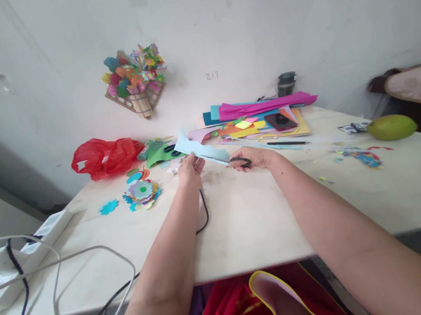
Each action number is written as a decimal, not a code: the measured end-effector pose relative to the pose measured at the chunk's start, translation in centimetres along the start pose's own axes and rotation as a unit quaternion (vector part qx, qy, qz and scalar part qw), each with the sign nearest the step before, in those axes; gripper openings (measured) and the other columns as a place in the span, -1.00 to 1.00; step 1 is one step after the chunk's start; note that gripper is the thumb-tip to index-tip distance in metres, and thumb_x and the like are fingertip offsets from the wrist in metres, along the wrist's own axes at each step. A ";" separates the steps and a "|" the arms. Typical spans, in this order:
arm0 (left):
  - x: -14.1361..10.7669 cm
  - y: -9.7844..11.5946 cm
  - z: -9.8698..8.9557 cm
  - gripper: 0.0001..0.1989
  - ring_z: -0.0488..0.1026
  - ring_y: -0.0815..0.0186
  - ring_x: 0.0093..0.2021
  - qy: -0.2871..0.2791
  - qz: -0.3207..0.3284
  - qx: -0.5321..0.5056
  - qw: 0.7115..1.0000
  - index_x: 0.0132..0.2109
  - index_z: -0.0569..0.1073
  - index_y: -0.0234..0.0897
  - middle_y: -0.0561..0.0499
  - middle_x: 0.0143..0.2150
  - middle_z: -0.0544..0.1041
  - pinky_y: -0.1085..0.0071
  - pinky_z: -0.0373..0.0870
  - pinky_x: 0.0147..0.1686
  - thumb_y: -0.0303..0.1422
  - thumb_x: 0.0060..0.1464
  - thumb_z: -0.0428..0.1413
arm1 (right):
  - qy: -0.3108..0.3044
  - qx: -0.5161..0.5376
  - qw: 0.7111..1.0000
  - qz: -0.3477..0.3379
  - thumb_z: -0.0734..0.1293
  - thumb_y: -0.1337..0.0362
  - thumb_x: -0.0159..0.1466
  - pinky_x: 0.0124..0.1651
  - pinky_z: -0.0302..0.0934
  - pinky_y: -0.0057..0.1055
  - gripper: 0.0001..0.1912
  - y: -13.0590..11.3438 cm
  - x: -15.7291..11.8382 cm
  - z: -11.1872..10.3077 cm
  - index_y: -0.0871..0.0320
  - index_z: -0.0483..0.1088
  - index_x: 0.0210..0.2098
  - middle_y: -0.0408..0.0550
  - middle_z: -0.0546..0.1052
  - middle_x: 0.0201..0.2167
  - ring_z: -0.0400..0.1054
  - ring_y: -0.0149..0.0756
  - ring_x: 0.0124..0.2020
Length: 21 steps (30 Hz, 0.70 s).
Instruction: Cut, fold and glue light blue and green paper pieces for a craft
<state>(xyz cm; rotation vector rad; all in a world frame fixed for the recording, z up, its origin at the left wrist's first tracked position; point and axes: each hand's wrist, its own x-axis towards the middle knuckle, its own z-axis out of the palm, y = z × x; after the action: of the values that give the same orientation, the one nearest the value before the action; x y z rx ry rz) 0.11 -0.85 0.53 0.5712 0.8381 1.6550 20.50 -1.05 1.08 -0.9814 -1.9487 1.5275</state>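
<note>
My left hand is closed on the near edge of a light blue sheet of paper, raised a little over the table. The sheet's far edge is wavy and uneven. In my right hand is a pair of scissors with black handles, its blades pointing left along the paper. Part of the blades is hidden by the paper. Left of my left hand lies a stack of cut paper flowers, with a single blue paper flower beside it. Behind the sheet is some green paper.
A red plastic bag sits at the back left. Coloured paper sheets, a phone and a black pen are at the back right. Mangoes lie right. A power strip with loose cables occupies the left edge.
</note>
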 end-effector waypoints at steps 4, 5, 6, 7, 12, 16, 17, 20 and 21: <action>-0.1 -0.2 0.1 -0.96 0.45 0.42 -0.50 0.001 0.002 -0.004 1.000 -0.40 0.36 -0.33 0.03 -0.47 0.46 0.42 0.41 -0.34 -0.50 -0.03 0.10 | -0.002 0.002 1.000 -0.001 0.34 0.22 0.08 -0.75 -0.10 -0.60 -0.78 0.4 0.3 -0.2 0.28 0.34 -0.40 -0.24 0.32 -0.74 0.07 -0.61 -0.79; -0.1 -0.2 0.1 -0.95 0.45 0.42 -0.50 -0.001 0.002 -0.004 1.000 -0.40 0.36 -0.33 0.03 -0.47 0.46 0.41 0.41 -0.34 -0.49 -0.03 0.11 | 0.001 -0.003 1.000 -0.002 0.34 0.21 0.08 -0.75 -0.10 -0.60 -0.77 0.5 0.3 -0.2 0.28 0.35 -0.39 -0.24 0.33 -0.73 0.07 -0.61 -0.79; 0.0 -0.2 0.1 -0.95 0.45 0.42 -0.50 -0.003 0.002 -0.004 1.000 -0.41 0.36 -0.33 0.03 -0.47 0.46 0.41 0.41 -0.33 -0.49 -0.04 0.11 | 0.004 -0.007 1.000 -0.004 0.34 0.21 0.09 -0.75 -0.10 -0.60 -0.77 0.5 0.3 -0.2 0.28 0.35 -0.38 -0.23 0.33 -0.72 0.07 -0.62 -0.79; 0.0 -0.3 0.1 -0.94 0.45 0.41 -0.49 -0.005 0.001 -0.004 1.000 -0.41 0.36 -0.33 0.02 -0.47 0.46 0.40 0.41 -0.32 -0.48 -0.04 0.12 | 0.006 -0.011 1.000 -0.006 0.34 0.20 0.09 -0.74 -0.10 -0.61 -0.77 0.4 0.2 -0.2 0.28 0.35 -0.38 -0.23 0.33 -0.72 0.07 -0.62 -0.79; 0.1 -0.4 0.1 -0.94 0.45 0.42 -0.49 -0.008 0.001 -0.005 1.000 -0.40 0.36 -0.33 0.04 -0.48 0.47 0.42 0.41 -0.32 -0.47 -0.06 0.13 | 0.013 -0.019 1.000 -0.008 0.32 0.23 0.11 -0.73 -0.09 -0.61 -0.80 0.0 -0.1 0.1 0.28 0.35 -0.37 -0.24 0.31 -0.72 0.05 -0.62 -0.78; 0.1 -0.3 0.1 -0.94 0.45 0.43 -0.50 0.000 0.002 -0.003 1.000 -0.40 0.35 -0.33 0.04 -0.49 0.47 0.44 0.41 -0.34 -0.48 -0.04 0.12 | 0.016 -0.012 1.000 -0.012 0.32 0.28 0.08 -0.72 -0.10 -0.61 -0.85 -0.5 -0.3 0.4 0.27 0.33 -0.42 -0.26 0.27 -0.74 0.02 -0.62 -0.77; 0.1 -0.3 0.1 -0.94 0.45 0.43 -0.50 0.002 0.002 -0.004 1.000 -0.40 0.35 -0.33 0.04 -0.48 0.47 0.43 0.41 -0.34 -0.49 -0.04 0.12 | 0.017 -0.011 1.000 -0.011 0.32 0.29 0.08 -0.72 -0.10 -0.61 -0.86 -0.6 -0.3 0.4 0.27 0.33 -0.44 -0.26 0.26 -0.75 0.02 -0.62 -0.77; 0.0 -0.2 0.2 -0.93 0.46 0.42 -0.49 0.003 -0.002 -0.003 1.000 -0.40 0.36 -0.33 0.03 -0.47 0.47 0.43 0.42 -0.32 -0.48 -0.06 0.13 | 0.021 -0.013 1.000 -0.008 0.32 0.29 0.06 -0.72 -0.11 -0.60 -0.86 -0.6 -0.4 0.5 0.26 0.32 -0.48 -0.27 0.26 -0.77 0.00 -0.62 -0.78; 0.0 -0.2 0.2 -0.93 0.46 0.42 -0.49 0.003 -0.002 -0.004 1.000 -0.39 0.36 -0.32 0.03 -0.47 0.47 0.43 0.42 -0.32 -0.48 -0.07 0.14 | 0.023 -0.015 1.000 -0.009 0.32 0.28 0.06 -0.72 -0.11 -0.60 -0.86 -0.6 -0.4 0.5 0.26 0.32 -0.48 -0.26 0.26 -0.77 0.01 -0.62 -0.78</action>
<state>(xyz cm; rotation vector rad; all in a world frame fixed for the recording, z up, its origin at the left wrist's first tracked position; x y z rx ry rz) 0.35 -0.75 0.47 0.5595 0.8366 1.6558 20.25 -1.70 1.56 -1.0011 -1.9488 1.4573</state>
